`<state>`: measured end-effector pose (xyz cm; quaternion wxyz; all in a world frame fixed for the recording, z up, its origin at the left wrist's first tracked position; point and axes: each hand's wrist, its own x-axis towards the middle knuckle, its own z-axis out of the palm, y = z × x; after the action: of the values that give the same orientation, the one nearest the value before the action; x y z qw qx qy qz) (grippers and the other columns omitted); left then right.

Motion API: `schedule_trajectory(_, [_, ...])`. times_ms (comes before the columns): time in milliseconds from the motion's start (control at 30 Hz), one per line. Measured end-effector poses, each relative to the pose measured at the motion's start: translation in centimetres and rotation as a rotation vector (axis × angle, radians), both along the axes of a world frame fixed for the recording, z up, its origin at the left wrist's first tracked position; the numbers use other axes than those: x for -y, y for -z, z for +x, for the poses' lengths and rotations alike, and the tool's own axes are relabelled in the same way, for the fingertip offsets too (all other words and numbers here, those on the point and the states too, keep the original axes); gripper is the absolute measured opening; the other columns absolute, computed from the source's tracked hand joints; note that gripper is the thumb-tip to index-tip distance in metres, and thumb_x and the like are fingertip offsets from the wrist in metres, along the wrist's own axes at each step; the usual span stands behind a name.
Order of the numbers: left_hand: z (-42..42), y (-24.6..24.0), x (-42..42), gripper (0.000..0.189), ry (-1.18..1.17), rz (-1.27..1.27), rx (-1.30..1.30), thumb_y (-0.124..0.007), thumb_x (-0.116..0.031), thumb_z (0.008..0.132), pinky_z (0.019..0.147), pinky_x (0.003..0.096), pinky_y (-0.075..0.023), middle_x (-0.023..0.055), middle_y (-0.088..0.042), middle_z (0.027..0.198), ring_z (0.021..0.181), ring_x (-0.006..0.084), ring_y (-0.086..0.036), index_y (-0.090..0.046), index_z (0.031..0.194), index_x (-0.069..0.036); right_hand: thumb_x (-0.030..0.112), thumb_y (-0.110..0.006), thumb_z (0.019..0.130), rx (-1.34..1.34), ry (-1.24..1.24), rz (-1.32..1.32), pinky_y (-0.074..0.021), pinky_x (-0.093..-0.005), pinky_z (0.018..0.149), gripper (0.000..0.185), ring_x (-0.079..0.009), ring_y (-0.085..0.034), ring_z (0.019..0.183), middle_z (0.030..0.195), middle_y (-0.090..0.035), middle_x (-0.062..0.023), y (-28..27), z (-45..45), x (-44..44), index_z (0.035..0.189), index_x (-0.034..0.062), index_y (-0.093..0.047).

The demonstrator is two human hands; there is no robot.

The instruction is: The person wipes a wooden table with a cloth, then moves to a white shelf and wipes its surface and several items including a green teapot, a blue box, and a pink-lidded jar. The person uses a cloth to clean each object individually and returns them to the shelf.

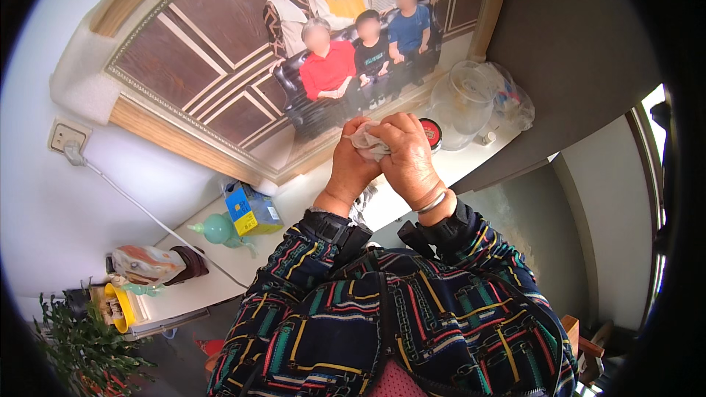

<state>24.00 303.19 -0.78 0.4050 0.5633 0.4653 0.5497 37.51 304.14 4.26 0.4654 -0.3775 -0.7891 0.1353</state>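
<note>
A crumpled whitish cloth or tissue (370,140) is squeezed between my two hands, above the edge of a white tabletop (485,157). My left hand (353,162) grips it from the left, and the fingers of my right hand (408,149) press over it. A round tin with a red and black lid (430,133) lies just right of my right hand. Behind my hands leans a large framed group photograph (220,60) under a shiny cover. Beneath my wrists, a dark and white crumpled item (362,204) shows in part.
Right of the tin stand a clear glass vase (462,105), a small white cap (488,138) and a plastic bag (513,100). At left are a blue and yellow box (251,209), a green balloon-like object (219,228), a white cable (160,223) and a bagged item (149,266).
</note>
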Motion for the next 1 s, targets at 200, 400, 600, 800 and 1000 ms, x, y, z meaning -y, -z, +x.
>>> schedule_trajectory(200, [-0.1, -0.2, 0.3, 0.068, -0.045, 0.027, -0.081, -0.085, -0.013, 0.072, 0.09, 0.0294, -0.0504, 0.0045, -0.062, 0.114, 0.104, 0.0155, -0.061, -0.047, 0.128, -0.007, -0.007, -0.068, 0.065, -0.005, -0.257, -0.045, -0.0508, -0.0409, 0.08, 0.041, -0.0359, -0.059, 0.094, 0.095, -0.063, -0.0107, -0.4, 1.6, -0.4, 0.103, 0.0098, -0.07])
schedule_trajectory(400, [-0.1, 0.1, 0.0, 0.067, 0.008, -0.028, 0.145, -0.081, -0.006, 0.07, 0.094, 0.0315, -0.0499, 0.0067, -0.064, 0.113, 0.106, 0.018, -0.062, -0.048, 0.128, -0.007, 0.022, -0.056, 0.101, -1.097, 0.008, -1.034, -0.051, -0.0297, 0.066, 0.024, -0.0135, -0.062, 0.079, 0.097, -0.066, -0.0049, 3.4, 4.9, 0.2, 0.117, 0.0041, -0.061])
schedule_trajectory(600, [0.1, 0.3, 0.2, 0.068, -0.016, -0.059, 0.113, -0.082, -0.008, 0.07, 0.096, 0.0315, -0.0494, 0.0088, -0.064, 0.115, 0.108, 0.0189, -0.062, -0.047, 0.128, -0.007, 0.009, -0.041, 0.092, -1.342, -0.401, -1.118, -0.0464, -0.0328, 0.094, 0.046, -0.0221, -0.059, 0.105, 0.121, -0.061, -0.0105, 2.0, 5.9, -1.0, 0.135, -0.0008, -0.051])
schedule_trajectory(800, [0.3, 0.1, -0.1, 0.065, -0.05, -0.027, 0.04, -0.082, -0.011, 0.072, 0.09, 0.0315, -0.0519, 0.0098, -0.066, 0.114, 0.105, 0.0195, -0.065, -0.048, 0.127, -0.005, -0.005, -0.054, 0.084, -0.313, -0.208, -0.411, -0.0471, -0.0323, 0.097, 0.046, -0.0247, -0.061, 0.11, 0.121, -0.062, -0.0136, 0.5, 1.9, 0.0, 0.13, -0.0034, -0.058])
schedule_trajectory(1000, [0.4, 0.1, 0.0, 0.067, 0.03, -0.081, 0.19, -0.083, -0.014, 0.073, 0.093, 0.033, -0.0502, 0.0098, -0.063, 0.12, 0.111, 0.0201, -0.062, -0.048, 0.129, -0.005, 0.003, -0.072, 0.079, -0.132, -0.348, -0.45, -0.0495, -0.0314, 0.093, 0.035, -0.0232, -0.063, 0.107, 0.117, -0.064, -0.0083, 0.2, 2.1, -2.2, 0.114, 0.0013, -0.069])
